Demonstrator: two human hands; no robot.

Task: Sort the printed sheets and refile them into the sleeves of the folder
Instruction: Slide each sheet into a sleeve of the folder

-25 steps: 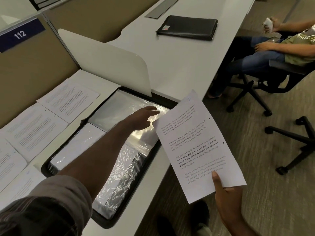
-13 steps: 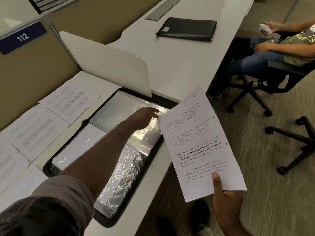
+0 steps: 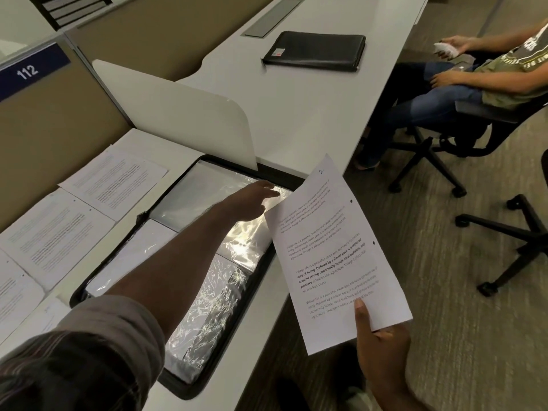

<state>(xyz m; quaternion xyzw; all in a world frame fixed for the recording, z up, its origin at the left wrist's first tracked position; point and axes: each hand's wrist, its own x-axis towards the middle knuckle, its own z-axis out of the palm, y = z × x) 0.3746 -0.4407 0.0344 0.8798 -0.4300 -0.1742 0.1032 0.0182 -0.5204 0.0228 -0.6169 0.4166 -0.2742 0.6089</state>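
Sheet [image 3: 338,256] marked 2: at 4 o'clock off the bench [image 3: 296,114] edge, your right hand [image 3: 382,348] pinching its bottom, thumb on top, ready to feed | folder [image 3: 178,262]: open at centre | left hand [image 3: 255,200]: fingers straight on the 1 o'clock sleeve [image 3: 207,191], likely opening its mouth | spare sheets [image 3: 56,241]: 9 o'clock, awaiting sorting

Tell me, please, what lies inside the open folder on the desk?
The open folder holds shiny clear sleeves; the left hand reaches over them. Whether sheets are already filed inside is hidden by glare.
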